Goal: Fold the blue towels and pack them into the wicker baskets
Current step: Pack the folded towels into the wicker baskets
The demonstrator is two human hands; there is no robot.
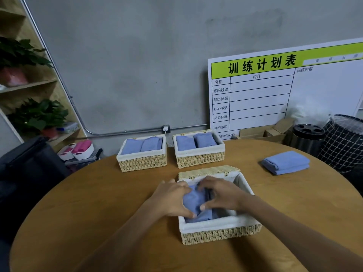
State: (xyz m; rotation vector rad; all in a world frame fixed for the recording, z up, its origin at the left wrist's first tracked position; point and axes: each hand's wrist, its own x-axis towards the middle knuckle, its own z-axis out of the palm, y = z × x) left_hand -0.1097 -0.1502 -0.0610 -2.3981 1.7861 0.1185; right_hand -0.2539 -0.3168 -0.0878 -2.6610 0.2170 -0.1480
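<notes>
since the blue towel (196, 201) is soft and floppy, both hands, left hand (172, 197) and right hand (222, 193), pinch its folded edges inside the near basket (220, 230) at lower centre. looks light, so i'd grip the fold, not loose corners.

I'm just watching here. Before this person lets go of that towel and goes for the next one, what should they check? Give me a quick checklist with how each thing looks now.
1. Towel inside the near basket: ok, it sits in the left part, below the rim.
2. Both hands on it: ok, left hand and right hand hold it from either side.
3. Towel lying flat and neat: cannot tell, the hands cover most of it.
4. Room for a second towel: ok, the right part of the basket looks free.
5. Next towel ready: ok, a folded towel lies on the table to the right.
6. Far baskets filled: ok, left basket and right basket each hold two towels.
</notes>
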